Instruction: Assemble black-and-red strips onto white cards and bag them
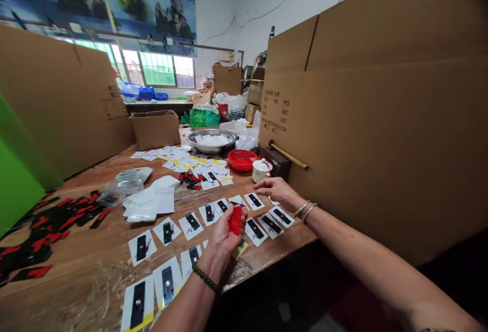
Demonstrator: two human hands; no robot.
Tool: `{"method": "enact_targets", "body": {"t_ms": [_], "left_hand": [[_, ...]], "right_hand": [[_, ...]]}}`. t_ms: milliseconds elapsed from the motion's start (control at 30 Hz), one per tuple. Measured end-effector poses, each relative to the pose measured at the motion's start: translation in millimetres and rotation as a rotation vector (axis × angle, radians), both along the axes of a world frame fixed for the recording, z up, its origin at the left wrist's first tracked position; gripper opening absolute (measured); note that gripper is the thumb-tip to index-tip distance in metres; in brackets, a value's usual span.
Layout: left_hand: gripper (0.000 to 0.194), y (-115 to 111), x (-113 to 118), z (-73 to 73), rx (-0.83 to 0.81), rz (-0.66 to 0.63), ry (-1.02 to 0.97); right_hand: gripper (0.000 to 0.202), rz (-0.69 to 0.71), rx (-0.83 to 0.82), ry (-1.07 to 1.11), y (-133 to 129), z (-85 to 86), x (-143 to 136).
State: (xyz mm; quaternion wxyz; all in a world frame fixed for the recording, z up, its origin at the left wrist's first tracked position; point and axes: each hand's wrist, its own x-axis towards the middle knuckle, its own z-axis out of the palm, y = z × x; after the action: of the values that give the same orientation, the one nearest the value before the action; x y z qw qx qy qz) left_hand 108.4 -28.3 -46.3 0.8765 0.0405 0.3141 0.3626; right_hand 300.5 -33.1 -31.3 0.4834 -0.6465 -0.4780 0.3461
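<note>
My left hand (224, 235) is closed around a small red piece (235, 220), whose exact kind I cannot make out, above the front rows of cards. Farther right and higher, my right hand (276, 189) has its fingers stretched to the left, apart, with nothing visible in them. Just below those fingers lies a white card with a black strip (253, 200). More such cards, each bearing a black strip with a round silvery dot, lie in rows, among them one at the left (142, 247) and one at the front (138, 304). My left hand and forearm hide some cards.
Black and red pieces (41, 230) are heaped at the left. White sheets (152, 200), a metal basin (212, 141), a red basket (242, 160) and a lidded white mug (262, 170) stand farther back. A large cardboard panel (373, 133) walls the right side.
</note>
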Motion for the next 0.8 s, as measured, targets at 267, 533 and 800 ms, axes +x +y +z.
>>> {"method": "enact_targets", "body": {"t_ms": [267, 533, 800], "left_hand": [[0.016, -19.5, 12.8, -14.6, 0.01, -0.14, 0.03], [0.013, -30.1, 20.0, -20.0, -0.053, -0.207, 0.048], [0.013, -35.0, 30.8, -23.5, -0.082, -0.251, 0.075]], "right_hand": [[0.004, -0.238, -0.128, -0.211, -39.3, -50.0, 44.6], [0.005, -0.28, -0.128, -0.188, -39.9, -71.5, 58.6], [0.01, -0.268, -0.117, -0.184, -37.2, -78.0, 65.5]]}}
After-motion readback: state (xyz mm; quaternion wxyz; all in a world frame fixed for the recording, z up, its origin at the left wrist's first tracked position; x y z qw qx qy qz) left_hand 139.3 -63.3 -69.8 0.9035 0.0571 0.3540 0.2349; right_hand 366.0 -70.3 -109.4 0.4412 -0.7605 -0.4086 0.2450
